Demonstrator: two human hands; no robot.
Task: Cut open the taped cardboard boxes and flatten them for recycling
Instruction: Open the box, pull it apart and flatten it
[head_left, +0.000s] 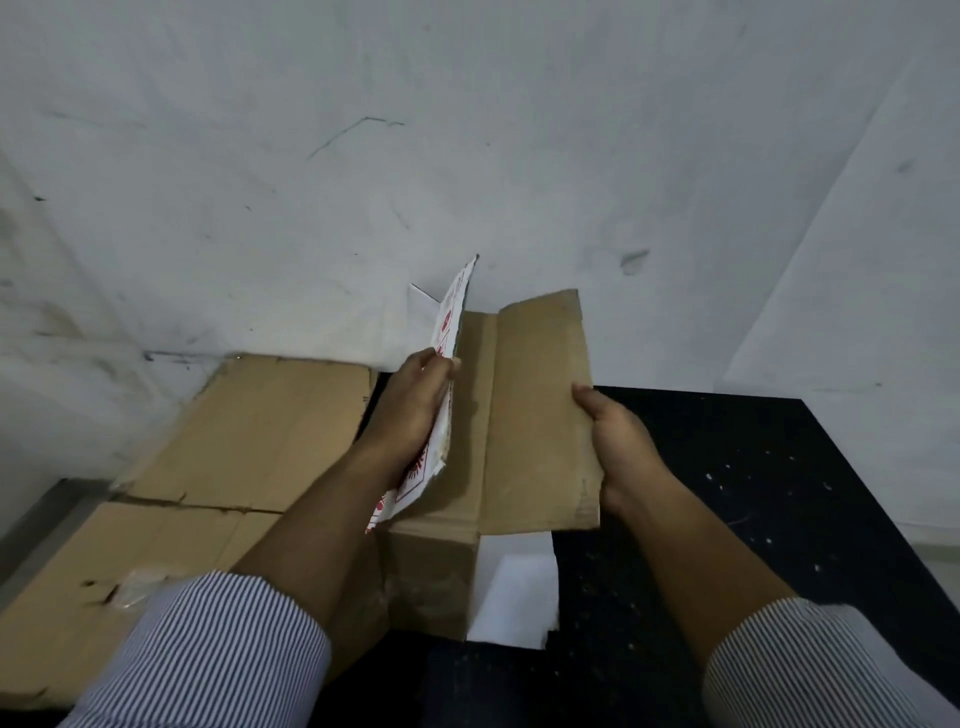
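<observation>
Left hand (415, 410) gripping the white printed flap (450, 322) and right hand (618, 441) the brown panel (540, 415), a person holds an opened box (431, 571) beside flattened cardboard (260, 431); an even outward pull along the creases should flatten it.

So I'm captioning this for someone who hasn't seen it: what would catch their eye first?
Dead centre, a cardboard box is held open: the left hand grips its red-printed white flap, the right hand its plain brown flap. To the left, worn cardboard lies flat by the white wall; a dark speckled surface shows at right.
</observation>
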